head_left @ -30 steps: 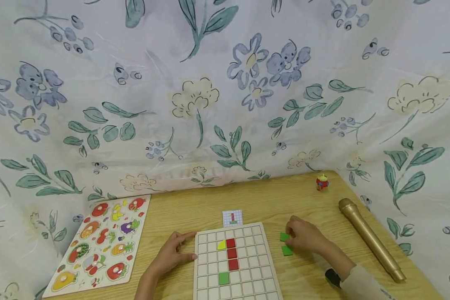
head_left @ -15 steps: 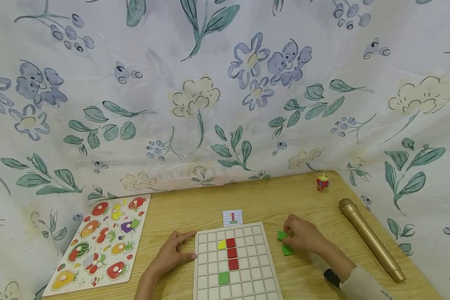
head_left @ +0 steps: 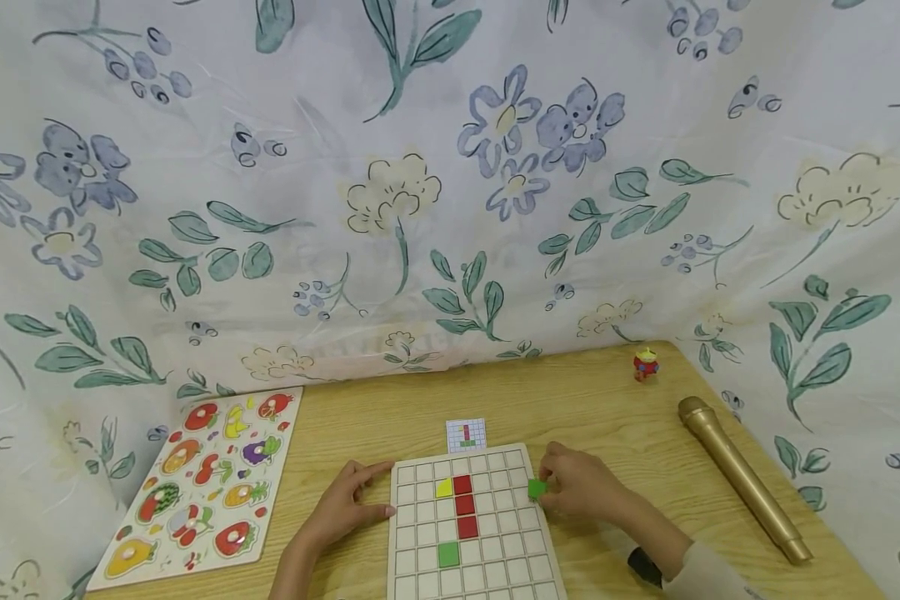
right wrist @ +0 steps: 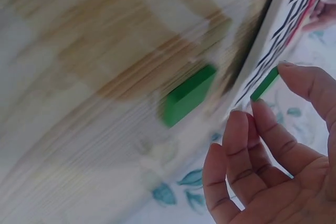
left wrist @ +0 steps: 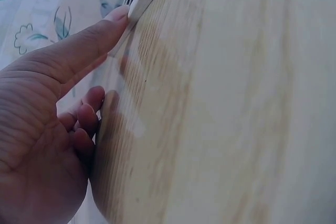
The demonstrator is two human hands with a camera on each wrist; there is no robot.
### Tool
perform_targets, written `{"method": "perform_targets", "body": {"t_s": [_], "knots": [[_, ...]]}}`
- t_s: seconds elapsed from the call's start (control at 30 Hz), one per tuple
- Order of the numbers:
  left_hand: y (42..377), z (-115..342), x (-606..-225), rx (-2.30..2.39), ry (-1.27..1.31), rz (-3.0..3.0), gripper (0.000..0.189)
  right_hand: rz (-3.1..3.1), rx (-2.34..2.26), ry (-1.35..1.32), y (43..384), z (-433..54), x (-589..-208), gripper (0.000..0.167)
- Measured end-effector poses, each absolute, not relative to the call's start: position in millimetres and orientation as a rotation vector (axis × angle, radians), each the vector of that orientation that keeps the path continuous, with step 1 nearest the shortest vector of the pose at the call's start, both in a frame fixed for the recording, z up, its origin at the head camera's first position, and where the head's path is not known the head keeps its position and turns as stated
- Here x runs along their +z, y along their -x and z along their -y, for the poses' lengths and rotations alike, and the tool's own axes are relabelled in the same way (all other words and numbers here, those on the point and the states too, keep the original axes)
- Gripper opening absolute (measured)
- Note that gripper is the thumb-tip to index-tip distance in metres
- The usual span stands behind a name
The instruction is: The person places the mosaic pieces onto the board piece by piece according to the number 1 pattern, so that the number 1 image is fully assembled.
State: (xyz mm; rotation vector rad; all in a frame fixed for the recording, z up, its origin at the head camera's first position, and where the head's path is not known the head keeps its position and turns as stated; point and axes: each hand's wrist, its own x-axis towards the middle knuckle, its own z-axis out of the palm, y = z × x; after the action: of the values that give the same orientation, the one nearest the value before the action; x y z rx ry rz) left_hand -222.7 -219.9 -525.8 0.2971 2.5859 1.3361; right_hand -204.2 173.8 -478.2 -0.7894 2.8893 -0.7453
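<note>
My right hand (head_left: 587, 485) pinches a small green square tile (head_left: 537, 489) between thumb and finger, at the right edge of a wooden grid board (head_left: 497, 498). Another green tile (right wrist: 189, 95) lies on the table in the right wrist view; in the head view the right hand hides it. On the board sit a yellow tile (head_left: 445, 487), three red tiles (head_left: 465, 504) in a column, and a green tile (head_left: 448, 554) lower left of them. My left hand (head_left: 341, 508) touches the board's left edge with thumb and forefinger spread; its other fingers curl loosely in the left wrist view.
A small printed grid card (head_left: 466, 434) lies behind the board. A fruit puzzle board (head_left: 202, 492) is at the left. On the right are a gold microphone (head_left: 742, 479), a small toy figure (head_left: 645, 365) and a patterned curtain (head_left: 832, 250) beyond the table.
The right hand has drawn one green tile off the table and carried it left to the board's right edge. The left hand stays in place.
</note>
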Motion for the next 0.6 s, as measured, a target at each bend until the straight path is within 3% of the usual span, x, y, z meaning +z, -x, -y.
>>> {"method": "perform_targets", "body": {"t_s": [0.6], "knots": [[222.5, 220.6, -525.9, 1.351, -0.340, -2.601, 0.068, -2.858, -0.572, 1.046, 190.4, -121.5, -478.9, 0.018]]}}
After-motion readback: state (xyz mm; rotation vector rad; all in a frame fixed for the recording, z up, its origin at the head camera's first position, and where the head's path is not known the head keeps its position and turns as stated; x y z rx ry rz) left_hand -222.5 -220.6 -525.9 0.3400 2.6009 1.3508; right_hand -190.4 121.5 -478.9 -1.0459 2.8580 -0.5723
